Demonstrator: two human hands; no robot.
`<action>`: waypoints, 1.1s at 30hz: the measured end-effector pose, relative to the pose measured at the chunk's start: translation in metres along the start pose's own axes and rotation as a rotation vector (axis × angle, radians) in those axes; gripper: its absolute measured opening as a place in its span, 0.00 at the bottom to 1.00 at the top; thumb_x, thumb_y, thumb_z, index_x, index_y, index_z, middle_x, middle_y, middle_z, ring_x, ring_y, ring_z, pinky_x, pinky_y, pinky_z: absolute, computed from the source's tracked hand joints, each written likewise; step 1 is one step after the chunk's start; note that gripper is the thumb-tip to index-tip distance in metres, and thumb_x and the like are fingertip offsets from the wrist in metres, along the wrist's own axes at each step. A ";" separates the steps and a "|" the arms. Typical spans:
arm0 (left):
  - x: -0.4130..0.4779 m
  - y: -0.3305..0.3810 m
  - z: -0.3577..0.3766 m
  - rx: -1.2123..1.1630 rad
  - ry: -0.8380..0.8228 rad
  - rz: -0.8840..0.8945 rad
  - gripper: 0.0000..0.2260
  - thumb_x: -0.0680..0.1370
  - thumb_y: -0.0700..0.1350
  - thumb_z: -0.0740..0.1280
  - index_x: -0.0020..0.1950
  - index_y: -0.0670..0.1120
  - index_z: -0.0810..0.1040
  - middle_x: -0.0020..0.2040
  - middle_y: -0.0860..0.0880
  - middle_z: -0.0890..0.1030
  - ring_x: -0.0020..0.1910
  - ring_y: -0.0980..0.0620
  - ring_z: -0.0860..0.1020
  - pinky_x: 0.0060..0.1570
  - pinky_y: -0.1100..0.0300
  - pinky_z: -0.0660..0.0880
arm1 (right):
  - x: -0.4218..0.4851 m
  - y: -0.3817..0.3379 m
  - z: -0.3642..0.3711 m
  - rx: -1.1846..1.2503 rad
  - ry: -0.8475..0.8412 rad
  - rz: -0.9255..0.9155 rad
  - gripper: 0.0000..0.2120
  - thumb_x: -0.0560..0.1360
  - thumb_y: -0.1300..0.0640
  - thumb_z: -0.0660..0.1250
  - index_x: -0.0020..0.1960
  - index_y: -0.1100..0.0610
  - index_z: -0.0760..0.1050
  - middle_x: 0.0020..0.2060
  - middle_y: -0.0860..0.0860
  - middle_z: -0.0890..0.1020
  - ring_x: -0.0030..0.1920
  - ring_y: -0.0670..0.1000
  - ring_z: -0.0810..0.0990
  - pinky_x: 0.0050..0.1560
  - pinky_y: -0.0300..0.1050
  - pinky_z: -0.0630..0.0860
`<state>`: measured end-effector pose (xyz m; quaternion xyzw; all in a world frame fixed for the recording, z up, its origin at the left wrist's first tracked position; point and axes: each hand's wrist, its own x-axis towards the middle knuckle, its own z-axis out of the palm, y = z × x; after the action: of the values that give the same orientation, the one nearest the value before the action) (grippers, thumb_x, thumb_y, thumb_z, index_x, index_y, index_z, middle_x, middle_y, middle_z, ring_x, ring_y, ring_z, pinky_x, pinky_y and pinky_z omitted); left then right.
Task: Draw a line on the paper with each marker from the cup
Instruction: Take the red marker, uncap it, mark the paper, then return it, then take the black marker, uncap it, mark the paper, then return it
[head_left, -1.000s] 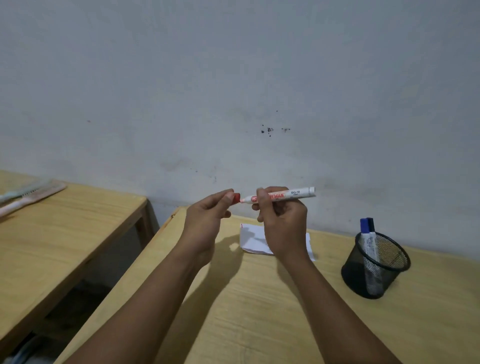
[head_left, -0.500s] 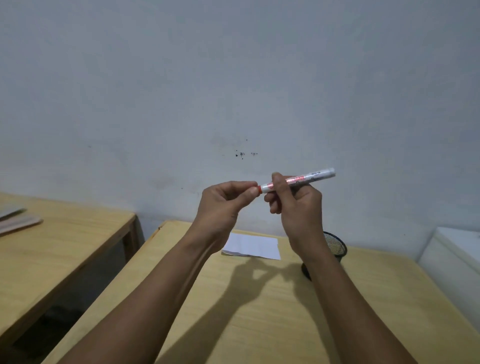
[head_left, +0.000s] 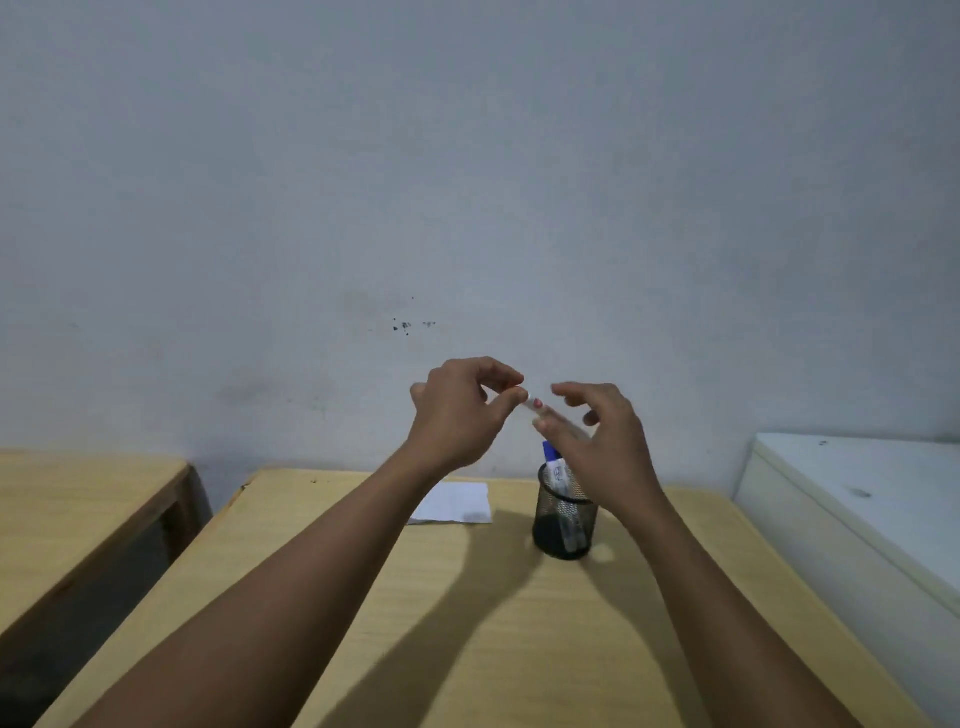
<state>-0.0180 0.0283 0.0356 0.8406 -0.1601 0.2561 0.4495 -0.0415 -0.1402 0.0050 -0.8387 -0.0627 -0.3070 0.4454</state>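
Uncapping calls for a straight pull: left hand (head_left: 457, 410) pinches what seems the red cap, right hand (head_left: 597, 436) loosely curls round the blurred marker (head_left: 545, 413) above the cup (head_left: 565, 519), paper (head_left: 457, 501) near the tabletop's far edge.

Dim, flat light; hands (head_left: 524, 415) motion-blurred, arm shadows on table (head_left: 467, 597), wide-angle bowing.

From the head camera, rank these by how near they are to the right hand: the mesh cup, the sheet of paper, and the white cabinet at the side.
Measured from the right hand:
1. Mesh cup: directly below the hand, on the table.
2. Sheet of paper: left of the cup, near the table's far edge, partly behind the left forearm.
3. White cabinet: off to the right, beyond the table's edge.
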 end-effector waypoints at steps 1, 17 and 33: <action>0.004 0.005 0.007 0.015 -0.019 0.006 0.04 0.75 0.54 0.72 0.47 0.57 0.84 0.42 0.61 0.84 0.42 0.60 0.79 0.60 0.42 0.71 | 0.004 0.005 -0.003 -0.042 -0.052 -0.020 0.13 0.72 0.51 0.76 0.56 0.46 0.81 0.52 0.42 0.79 0.47 0.39 0.77 0.52 0.46 0.76; 0.041 -0.046 0.123 0.371 -0.327 -0.222 0.19 0.74 0.62 0.66 0.58 0.53 0.81 0.52 0.55 0.85 0.57 0.50 0.78 0.57 0.45 0.60 | 0.037 0.099 -0.008 -0.083 -0.143 0.089 0.31 0.79 0.60 0.67 0.76 0.40 0.62 0.41 0.48 0.83 0.41 0.45 0.82 0.40 0.35 0.73; 0.048 -0.038 0.133 -0.094 -0.170 -0.326 0.04 0.73 0.50 0.70 0.40 0.53 0.84 0.41 0.58 0.85 0.48 0.57 0.80 0.53 0.50 0.60 | 0.032 0.144 0.011 -0.196 -0.265 0.062 0.17 0.81 0.53 0.61 0.68 0.42 0.71 0.50 0.45 0.78 0.49 0.50 0.79 0.53 0.54 0.79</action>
<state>0.0782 -0.0639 -0.0244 0.8522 -0.0709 0.1005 0.5086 0.0439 -0.2230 -0.0832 -0.9128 -0.0648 -0.1846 0.3586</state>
